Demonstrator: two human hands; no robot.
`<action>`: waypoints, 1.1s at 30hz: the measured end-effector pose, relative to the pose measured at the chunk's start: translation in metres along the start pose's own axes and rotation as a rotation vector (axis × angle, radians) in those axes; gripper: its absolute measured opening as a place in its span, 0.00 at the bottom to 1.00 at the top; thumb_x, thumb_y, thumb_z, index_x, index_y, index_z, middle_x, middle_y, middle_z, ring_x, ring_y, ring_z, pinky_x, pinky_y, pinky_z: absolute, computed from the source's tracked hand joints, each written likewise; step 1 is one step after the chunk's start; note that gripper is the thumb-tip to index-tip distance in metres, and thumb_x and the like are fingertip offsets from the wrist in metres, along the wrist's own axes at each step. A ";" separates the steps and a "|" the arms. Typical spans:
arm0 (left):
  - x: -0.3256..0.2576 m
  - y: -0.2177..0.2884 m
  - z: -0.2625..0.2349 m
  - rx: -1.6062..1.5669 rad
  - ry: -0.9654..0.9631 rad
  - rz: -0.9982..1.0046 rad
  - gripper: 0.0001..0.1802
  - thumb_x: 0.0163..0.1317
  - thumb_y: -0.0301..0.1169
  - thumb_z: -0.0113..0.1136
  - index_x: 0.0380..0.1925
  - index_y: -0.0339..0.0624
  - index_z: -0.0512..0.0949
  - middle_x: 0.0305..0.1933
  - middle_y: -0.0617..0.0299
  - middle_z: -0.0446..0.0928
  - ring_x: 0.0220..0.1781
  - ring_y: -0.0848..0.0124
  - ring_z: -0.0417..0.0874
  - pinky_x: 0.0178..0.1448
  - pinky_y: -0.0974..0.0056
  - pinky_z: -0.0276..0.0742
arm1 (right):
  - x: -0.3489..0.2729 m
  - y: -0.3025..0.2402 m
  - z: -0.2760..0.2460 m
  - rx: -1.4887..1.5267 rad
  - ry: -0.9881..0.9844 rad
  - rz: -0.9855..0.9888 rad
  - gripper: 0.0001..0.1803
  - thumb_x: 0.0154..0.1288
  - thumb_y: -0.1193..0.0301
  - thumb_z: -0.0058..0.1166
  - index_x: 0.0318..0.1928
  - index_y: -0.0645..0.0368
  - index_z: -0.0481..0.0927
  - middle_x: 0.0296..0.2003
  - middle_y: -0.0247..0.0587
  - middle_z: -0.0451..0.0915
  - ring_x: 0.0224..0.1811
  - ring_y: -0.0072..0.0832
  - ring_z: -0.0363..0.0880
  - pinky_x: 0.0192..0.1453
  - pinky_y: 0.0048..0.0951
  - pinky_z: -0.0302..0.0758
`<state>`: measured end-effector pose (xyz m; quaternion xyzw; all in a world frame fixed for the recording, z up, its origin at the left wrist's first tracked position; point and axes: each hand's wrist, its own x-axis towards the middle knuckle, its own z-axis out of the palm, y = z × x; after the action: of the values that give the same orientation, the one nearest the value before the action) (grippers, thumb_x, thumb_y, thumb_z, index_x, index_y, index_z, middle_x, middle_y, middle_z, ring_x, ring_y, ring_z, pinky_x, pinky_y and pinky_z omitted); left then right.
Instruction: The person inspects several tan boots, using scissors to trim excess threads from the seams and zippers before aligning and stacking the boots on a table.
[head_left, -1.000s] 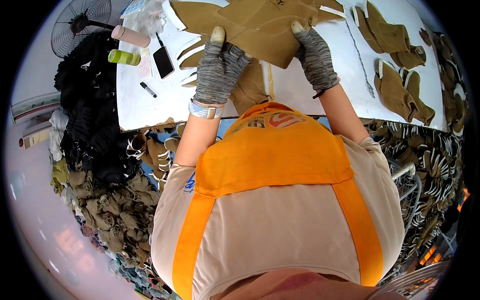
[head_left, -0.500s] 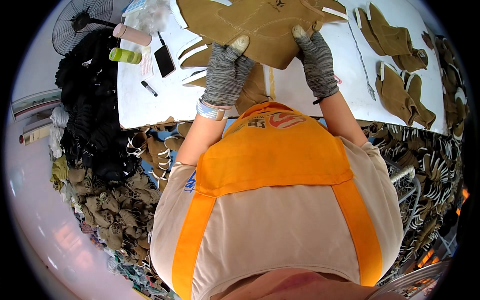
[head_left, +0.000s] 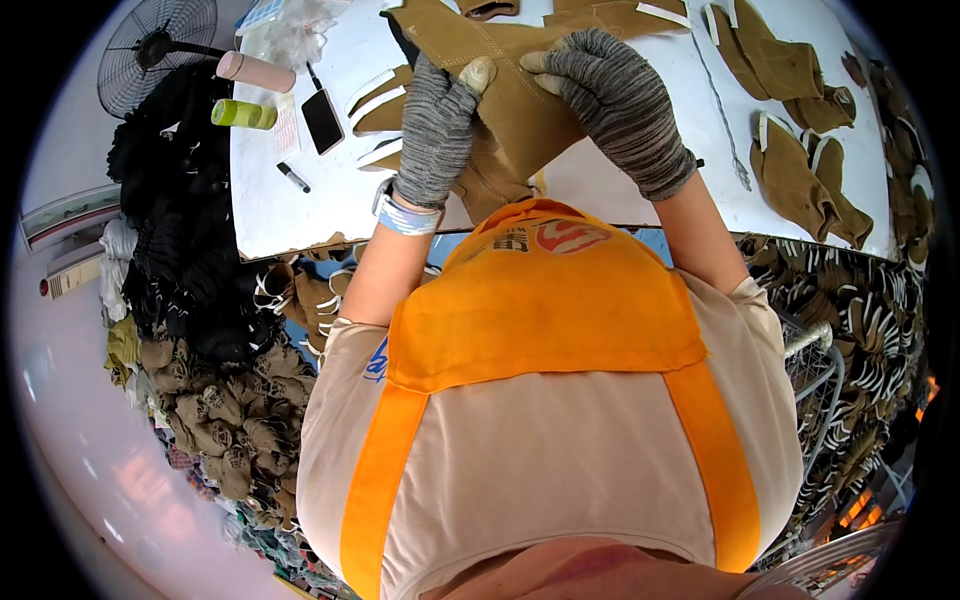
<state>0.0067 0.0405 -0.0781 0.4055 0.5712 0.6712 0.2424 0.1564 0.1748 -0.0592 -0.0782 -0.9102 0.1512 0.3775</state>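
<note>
In front of me, over the table's near middle, I hold a brown leather work glove (head_left: 530, 120) with pale stitching. My left hand (head_left: 438, 130), in a grey knit glove, is closed on its left side, the thumb pressed on top. My right hand (head_left: 620, 115), gloved alike, pinches the leather near the stitched middle, thumb against fingers. Partly beneath lies another brown work glove (head_left: 383, 108) with white-edged fingers, overlapped by my left hand and the held glove. Beyond my hands, more brown leather (head_left: 620, 18) with a white edge lies at the far side.
Brown gloves (head_left: 795, 185) lie at the table's right, beside a thin cord (head_left: 722, 125). At left are a phone (head_left: 322, 122), a marker (head_left: 294, 178), a green container (head_left: 244, 114) and a pink bottle (head_left: 256, 70). Glove heaps (head_left: 230, 420) flank the white table (head_left: 275, 225).
My right hand has moved left and inward from the leather's right edge to its stitched middle. The held glove has turned and its lower corner has shifted left and nearer me.
</note>
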 end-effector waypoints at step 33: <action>0.044 -0.018 0.018 0.407 -0.753 -0.387 0.23 0.64 0.44 0.60 0.52 0.39 0.78 0.46 0.62 0.81 0.47 0.76 0.80 0.53 0.70 0.76 | -0.223 0.198 0.043 -0.470 -0.712 1.101 0.34 0.52 0.52 0.68 0.59 0.48 0.75 0.49 0.46 0.80 0.55 0.39 0.77 0.59 0.40 0.72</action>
<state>-0.0057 0.0892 -0.0831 0.5461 0.6285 0.2941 0.4693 0.2883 0.2954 -0.3018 -0.5538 -0.8151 0.1360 -0.1025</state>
